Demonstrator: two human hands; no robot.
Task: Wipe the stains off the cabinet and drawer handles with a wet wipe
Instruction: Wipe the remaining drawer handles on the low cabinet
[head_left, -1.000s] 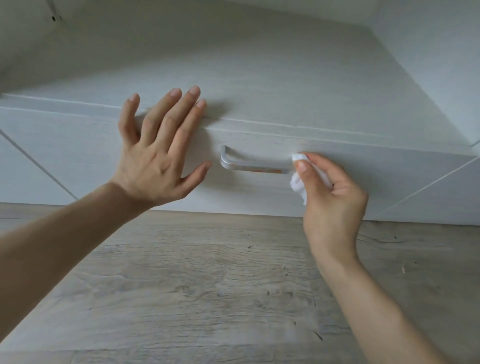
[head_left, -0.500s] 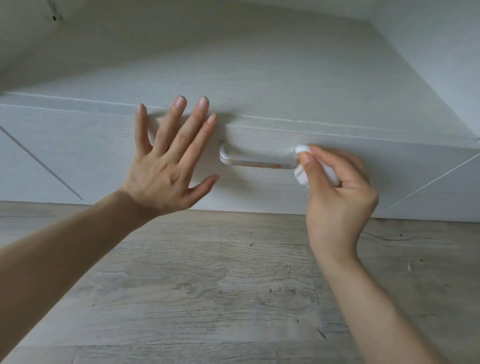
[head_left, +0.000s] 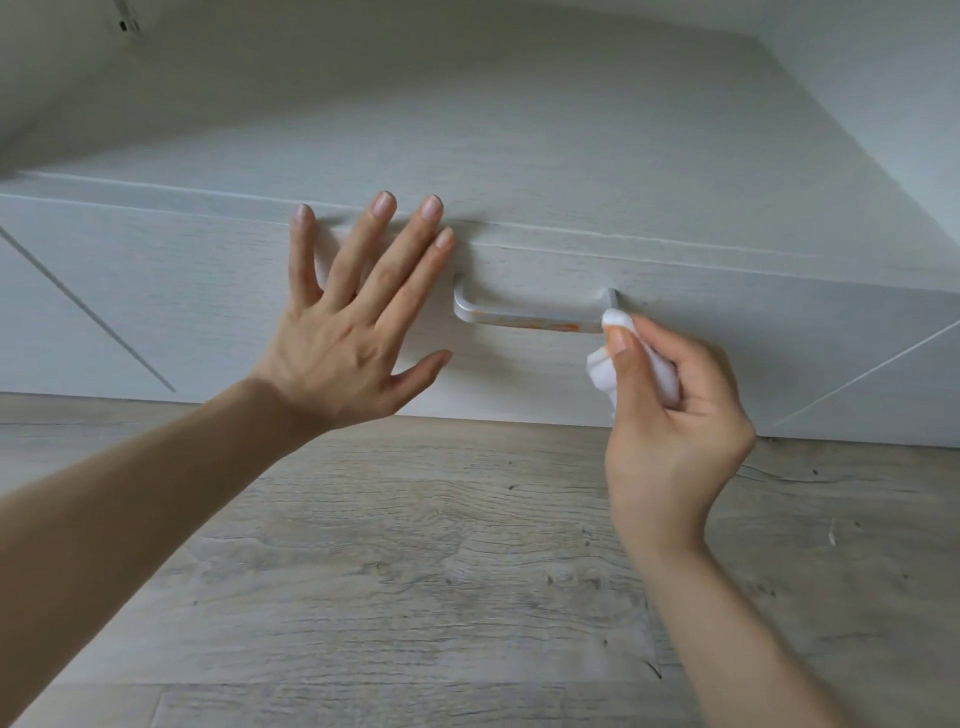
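A silver bar handle (head_left: 524, 318) is fixed on the white drawer front (head_left: 727, 332); an orange stain runs along the right half of the bar. My right hand (head_left: 675, 415) pinches a bunched white wet wipe (head_left: 618, 325) between thumb and fingers, and the wipe's tip touches the handle's right end. My left hand (head_left: 353, 332) lies flat with fingers spread on the drawer front, just left of the handle.
The white cabinet top (head_left: 519, 130) stretches away above the drawer. More white fronts flank the drawer at the left (head_left: 62, 312) and right (head_left: 909, 384). Grey wood-look floor (head_left: 415, 571) lies below. A wall (head_left: 883, 78) closes the right side.
My left hand has slid right and up along the drawer front, closer to the handle. My right hand has dropped slightly, so the handle's right post now shows above the wipe.
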